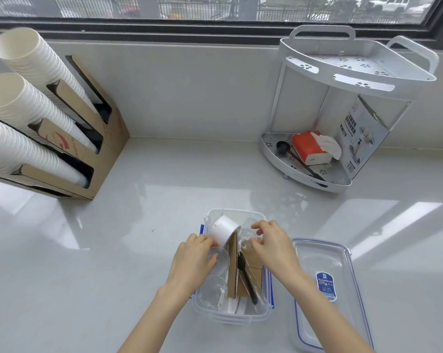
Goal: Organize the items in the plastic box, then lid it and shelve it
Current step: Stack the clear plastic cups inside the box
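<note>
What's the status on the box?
Both hands in the plastic box: left hand on white paper cup, right hand on clear cup. Lid off, lying right. Nothing blocking.

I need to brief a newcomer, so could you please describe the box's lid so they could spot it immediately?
On the pale grey countertop, find the open clear plastic box under both hands. The clear rectangular plastic lid lies flat just right of it, apart from neighbours by its blue-edged rim and blue oval sticker.
</note>
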Motion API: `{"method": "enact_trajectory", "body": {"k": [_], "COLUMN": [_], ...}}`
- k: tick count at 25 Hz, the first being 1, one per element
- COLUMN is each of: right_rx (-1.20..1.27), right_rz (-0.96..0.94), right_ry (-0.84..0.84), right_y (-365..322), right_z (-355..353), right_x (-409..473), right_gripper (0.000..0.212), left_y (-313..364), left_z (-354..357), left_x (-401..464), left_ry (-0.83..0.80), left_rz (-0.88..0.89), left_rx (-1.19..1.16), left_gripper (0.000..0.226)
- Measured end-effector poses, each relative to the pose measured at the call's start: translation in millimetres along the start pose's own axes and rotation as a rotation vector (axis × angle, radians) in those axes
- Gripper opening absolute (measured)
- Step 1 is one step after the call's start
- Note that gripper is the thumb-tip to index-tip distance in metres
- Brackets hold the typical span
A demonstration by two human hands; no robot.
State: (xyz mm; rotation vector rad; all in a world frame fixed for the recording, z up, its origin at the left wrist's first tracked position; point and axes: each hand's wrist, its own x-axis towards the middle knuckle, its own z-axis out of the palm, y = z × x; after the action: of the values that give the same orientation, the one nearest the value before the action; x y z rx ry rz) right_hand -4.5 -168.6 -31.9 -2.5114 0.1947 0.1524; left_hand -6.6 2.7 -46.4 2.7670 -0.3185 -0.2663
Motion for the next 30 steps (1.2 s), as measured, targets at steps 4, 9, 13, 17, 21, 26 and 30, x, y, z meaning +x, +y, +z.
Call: {"method": "enact_trajectory", "body": {"k": [4,9,13,17,21,26,30], "right_rx": [-0.028,-0.008,0.062,0.16,0.352,0.67,0.75], "right_rz": [-0.001,-0.004,-0.043,-0.046,0.006,0.032,0.021], "right_ry": [0.034,0.091,0.171,0.24,0.288,0.158,0.014], "right_y": [1,2,-1,-3,-11,-24,-30], "right_z": [4,5,0,-11,-30,-49,-47], "right_x": [3,3,-2,-3,-7,-18,-25], "right_gripper": [0.025,0.022,0.019,0.016,0.015,0.012,0.017], "left_y": [-1,0,5,8,9,13,19], "left_z": [4,1,-8,-17,-22,-28,-32], "left_x": [2,0,-3,-2,-4,-6,-9], "left_ry": [0.048,0.113,0.186,0.225,0.195,0.167,0.142], "left_rz": [-0.008,-0.017,-0.015,-0.037,-0.101,-0.127,-0.124], "left_rx": [-0.017,-0.095,-0.21,-0.318,-0.438,-0.622,-0.735], "left_gripper": [0.025,0.023,0.019,0.014,0.011,0.01,0.013]}}
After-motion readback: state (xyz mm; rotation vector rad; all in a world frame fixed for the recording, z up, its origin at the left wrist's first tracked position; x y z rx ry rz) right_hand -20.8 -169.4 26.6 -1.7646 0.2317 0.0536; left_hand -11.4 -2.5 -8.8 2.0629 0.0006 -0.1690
